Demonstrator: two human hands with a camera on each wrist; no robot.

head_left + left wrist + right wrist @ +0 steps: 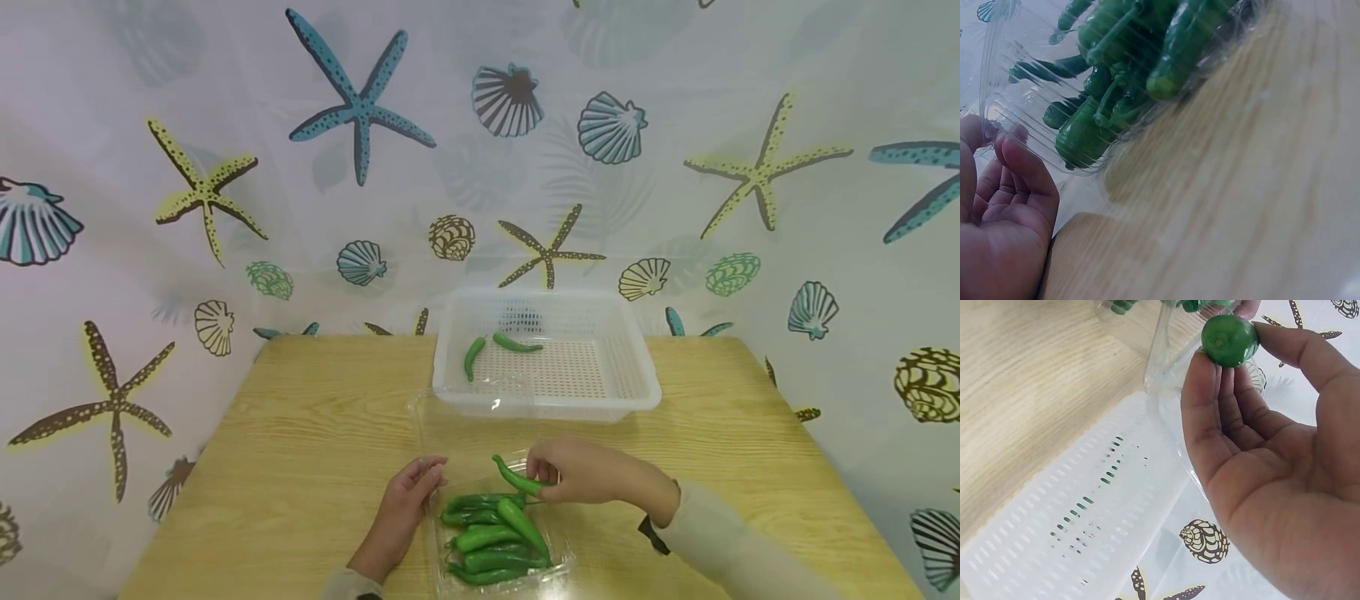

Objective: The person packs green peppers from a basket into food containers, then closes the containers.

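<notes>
Between the thumb and fingers of my right hand is a green chili pepper, raised over a clear plastic clamshell box. In the right wrist view that pepper shows end-on in the pinch. My left hand pinches the box's left rim between thumb and finger, as the left wrist view also shows at the thin plastic edge. Several green peppers lie piled inside the box. Its transparent lid stands hinged back toward a white basket.
Behind the box stands the white perforated basket, with two green peppers on its floor. The lid reaches the basket's front left side. All rests on a wood-grain table; a curtain printed with starfish and shells hangs around it.
</notes>
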